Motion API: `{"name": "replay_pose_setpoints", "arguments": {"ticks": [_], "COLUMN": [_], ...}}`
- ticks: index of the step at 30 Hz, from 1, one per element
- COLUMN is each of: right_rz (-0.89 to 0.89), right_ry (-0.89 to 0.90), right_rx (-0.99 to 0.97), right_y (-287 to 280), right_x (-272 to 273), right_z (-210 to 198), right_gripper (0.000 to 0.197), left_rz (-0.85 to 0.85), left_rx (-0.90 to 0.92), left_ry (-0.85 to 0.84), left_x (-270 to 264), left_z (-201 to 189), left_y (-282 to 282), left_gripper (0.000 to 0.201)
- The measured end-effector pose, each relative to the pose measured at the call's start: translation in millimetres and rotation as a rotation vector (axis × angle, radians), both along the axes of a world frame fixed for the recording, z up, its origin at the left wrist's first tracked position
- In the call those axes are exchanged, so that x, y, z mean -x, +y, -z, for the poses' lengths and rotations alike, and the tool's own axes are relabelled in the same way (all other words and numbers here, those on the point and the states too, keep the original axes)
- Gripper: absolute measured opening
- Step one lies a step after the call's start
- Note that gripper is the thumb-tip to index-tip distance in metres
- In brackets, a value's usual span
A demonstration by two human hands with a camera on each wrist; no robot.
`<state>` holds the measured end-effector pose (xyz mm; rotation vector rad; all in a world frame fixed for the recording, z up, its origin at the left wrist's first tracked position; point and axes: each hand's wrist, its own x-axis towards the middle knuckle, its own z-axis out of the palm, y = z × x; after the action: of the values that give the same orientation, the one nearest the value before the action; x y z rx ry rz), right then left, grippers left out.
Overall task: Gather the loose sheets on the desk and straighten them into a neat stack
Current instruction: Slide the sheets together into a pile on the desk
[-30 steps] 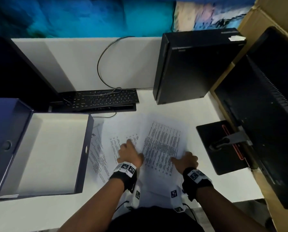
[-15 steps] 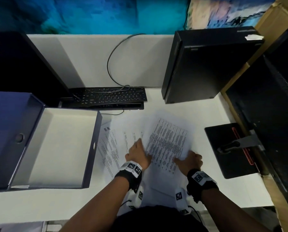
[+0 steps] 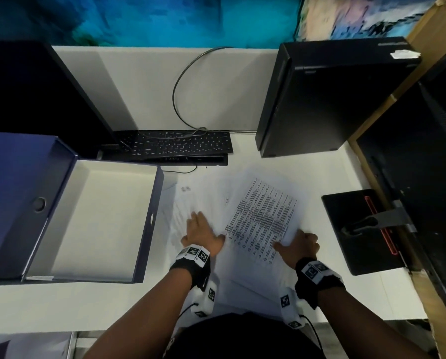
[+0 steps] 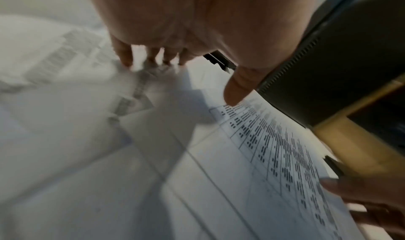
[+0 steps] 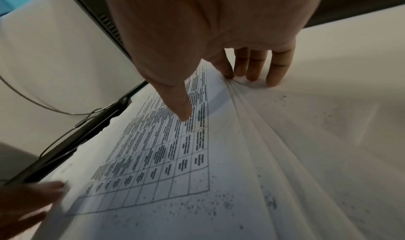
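Observation:
Several loose white sheets [image 3: 242, 275] lie fanned out in the middle of the white desk. The top sheet [image 3: 266, 218] carries a printed table [image 5: 166, 157] and lies tilted. My left hand [image 3: 203, 226] rests flat on the left-hand sheets, which look blurred. In the left wrist view its fingers [image 4: 151, 56] are spread and straight on the paper [image 4: 274, 148]. My right hand [image 3: 294, 239] is at the pile's right edge. There its straight fingers [image 5: 252, 67] push against the sheet edges while the thumb [image 5: 179, 105] lies over the printed sheet.
An open dark-blue box file [image 3: 152, 218] sits at the left. A black keyboard [image 3: 180, 145] with its cable lies behind the sheets. A black computer case [image 3: 328, 99] stands at the back right. A monitor foot [image 3: 356, 229] and screen [image 3: 423, 177] are at the right.
The printed top sheet has turned further clockwise. My left hand has slid a little to the left over the lower sheets. My right hand stays at the pile's right edge.

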<state>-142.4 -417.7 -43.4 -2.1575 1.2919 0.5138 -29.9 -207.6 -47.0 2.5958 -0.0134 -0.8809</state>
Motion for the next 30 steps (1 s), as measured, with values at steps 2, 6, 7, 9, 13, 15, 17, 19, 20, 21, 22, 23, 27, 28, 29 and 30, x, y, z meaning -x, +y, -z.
{"name": "replay_pose_setpoints", "arguments": {"ticks": [2,6,7,9,13,15,17,19,20,21,22,23,27,28,29,30], "right_rz": [-0.008,0.003,0.002,-0.005,0.000,0.003,0.003,-0.003,0.001,0.012,0.026,0.034,-0.013,-0.020,-0.019,-0.012], "right_ry": [-0.001,-0.025,-0.022,-0.010,-0.006,-0.007,-0.005,-0.001,-0.003,-0.009,-0.017,-0.021,-0.023,-0.027,-0.033,-0.034], "right_rx": [0.004,-0.006,-0.004,0.001,0.007,0.008,0.012,0.016,0.014,0.009,0.001,-0.007,-0.020,-0.026,-0.035,-0.046], "right_y": [0.5,-1.1,-1.1,-0.8,-1.9,-3.3,-3.5,-3.0,-2.7,-2.3,-2.2,-1.9,1.3,2.6,3.5,3.6], "right_x": [0.0,0.8,1.0,0.1,-1.3,-0.9,-1.2,-2.6,-3.4,-4.3,-5.1,-5.7,-10.0,-12.0,-14.4,-16.5], "right_z": [-0.3,2.0,2.4,3.0,3.0,3.6,3.8,3.6,3.2,2.4,2.4,1.4,2.6,3.2,2.9,2.8], "right_gripper": [0.090,0.093,0.094,0.094,0.096,0.096,0.094,0.094,0.094,0.094,0.094,0.094,0.087,0.086,0.086,0.087], "left_rz": [0.041,-0.191,-0.144,-0.004,-0.196,-0.270,-0.129,-0.044,-0.083,-0.176,-0.274,-0.339,-0.208,-0.171,-0.145,-0.146], "left_rx": [0.092,0.001,-0.014,0.028,0.047,-0.039,-0.076,-0.086,-0.095,-0.088,-0.075,-0.065,-0.093,-0.061,-0.010,0.070], "left_ry": [-0.039,-0.126,-0.085,-0.028,-0.131,-0.131,-0.064,-0.063,-0.083,-0.102,-0.101,-0.068,0.034,0.041,0.049,0.048], "left_x": [-0.6,-1.9,-0.6,1.9,-1.8,-4.7,-4.4,-2.3,-2.4,-3.7,-6.2,-9.2,-14.3,-14.8,-15.4,-16.8], "left_z": [-0.5,-2.4,-0.8,2.0,2.7,0.6,3.2,4.4,4.1,4.0,2.0,1.2,-7.0,-9.9,-11.1,-12.0], "left_y": [2.6,5.1,4.8,1.1,-5.3,-3.9,-7.3,-10.6,-10.1,-8.1,-4.7,-2.2,-10.6,-14.8,-17.6,-17.2], "left_gripper": [0.090,0.081,0.081,0.082,0.069,0.061,0.060,0.063,0.065,0.068,0.072,0.074,0.073,0.068,0.062,0.057]}}
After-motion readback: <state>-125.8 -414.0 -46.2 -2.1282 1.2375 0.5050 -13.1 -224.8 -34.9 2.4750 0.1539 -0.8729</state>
